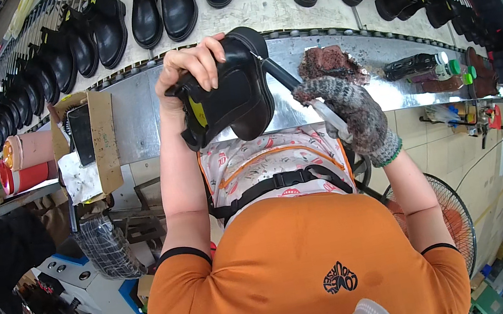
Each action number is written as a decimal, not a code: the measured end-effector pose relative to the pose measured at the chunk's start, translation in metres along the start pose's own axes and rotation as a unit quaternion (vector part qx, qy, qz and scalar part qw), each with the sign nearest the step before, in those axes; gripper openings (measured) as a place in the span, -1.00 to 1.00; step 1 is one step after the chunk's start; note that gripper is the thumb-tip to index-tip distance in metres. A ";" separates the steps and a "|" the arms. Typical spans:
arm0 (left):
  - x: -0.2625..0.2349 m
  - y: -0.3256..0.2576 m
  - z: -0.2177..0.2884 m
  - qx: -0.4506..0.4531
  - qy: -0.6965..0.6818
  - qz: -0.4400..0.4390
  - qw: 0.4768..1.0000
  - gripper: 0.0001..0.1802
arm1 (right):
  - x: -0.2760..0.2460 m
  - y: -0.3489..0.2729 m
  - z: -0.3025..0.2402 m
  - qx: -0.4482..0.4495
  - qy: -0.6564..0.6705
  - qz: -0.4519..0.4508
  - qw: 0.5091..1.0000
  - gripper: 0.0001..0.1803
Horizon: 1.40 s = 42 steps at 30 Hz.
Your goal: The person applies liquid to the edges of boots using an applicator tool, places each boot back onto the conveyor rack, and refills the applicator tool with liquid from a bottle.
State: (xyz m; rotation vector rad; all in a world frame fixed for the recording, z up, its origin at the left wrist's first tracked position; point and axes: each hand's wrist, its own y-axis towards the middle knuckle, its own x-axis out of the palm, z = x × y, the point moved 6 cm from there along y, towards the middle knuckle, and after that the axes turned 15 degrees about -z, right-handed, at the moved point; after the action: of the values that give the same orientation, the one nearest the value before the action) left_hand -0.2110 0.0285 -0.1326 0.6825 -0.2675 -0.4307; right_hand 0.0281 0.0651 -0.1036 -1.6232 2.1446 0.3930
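My left hand [193, 67] is bare and closed around the upper part of a black ankle boot [237, 93], held tilted over the metal ledge of the bench. A yellow patch shows inside the boot's opening. My right hand [349, 104], in a grey knitted glove, grips a slim tool [281, 75] with a black barrel and a pale lower end. The tool's thin tip meets the boot near the edge of its sole. Just beyond the glove lies a dark-stained, reddish-brown sponge or cloth [331, 65].
A conveyor [267, 11] carrying several black boots [55, 57] runs beyond the ledge. Bottles [416, 65] stand to the right. On the left are an open cardboard box [105, 138] and red and pink containers [28, 174]. A fan [450, 210] stands low at the right.
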 end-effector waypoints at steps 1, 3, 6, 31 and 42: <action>-0.007 -0.004 0.001 0.012 -0.012 0.025 1.000 -0.31 | 0.003 0.005 0.005 -0.006 0.030 0.018 0.999 -0.41; -0.018 -0.015 0.000 0.009 -0.005 0.033 0.999 -0.29 | 0.009 0.013 0.010 -0.039 0.033 0.021 0.998 -0.44; -0.040 -0.035 -0.003 0.039 -0.041 0.083 0.995 -0.25 | 0.024 0.023 0.025 -0.025 0.050 0.006 0.998 -0.49; -0.153 -0.156 -0.037 -0.066 -0.098 0.503 0.856 -0.32 | 0.077 -0.009 0.121 0.144 0.417 -0.070 0.895 0.09; -0.139 -0.146 -0.034 -0.277 0.360 0.424 0.783 -0.29 | 0.100 -0.023 0.144 0.155 0.746 0.187 0.620 0.00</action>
State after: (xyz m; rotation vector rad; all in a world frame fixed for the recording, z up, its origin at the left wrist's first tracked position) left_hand -0.3635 0.0109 -0.2677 0.0551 0.2941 0.6235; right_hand 0.0505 0.0415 -0.2774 -1.2331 3.2505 -1.8195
